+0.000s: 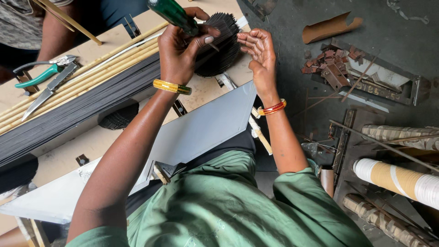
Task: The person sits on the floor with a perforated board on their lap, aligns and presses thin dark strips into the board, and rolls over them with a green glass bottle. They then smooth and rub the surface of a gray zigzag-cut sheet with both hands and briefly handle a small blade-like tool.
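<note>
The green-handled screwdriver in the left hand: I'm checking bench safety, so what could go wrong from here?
The green-handled screwdriver in the left hand points toward the open right hand; a slip might jab its fingers. The dark bundle of thin black strips overhangs the wooden bench and might slide off.

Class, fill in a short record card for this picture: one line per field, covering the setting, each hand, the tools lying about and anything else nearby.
Setting: wooden workbench, seen from above
Left hand: closed on a green-handled tool, resting on a bundle of thin dark strips
Right hand: fingers open, at the fanned end of the strips
Wrists: yellow bangle left, red bangle right
Tools: green-handled pliers and a blade
Nearby: pale canes, grey sheet, paper rolls, metal scraps
</note>
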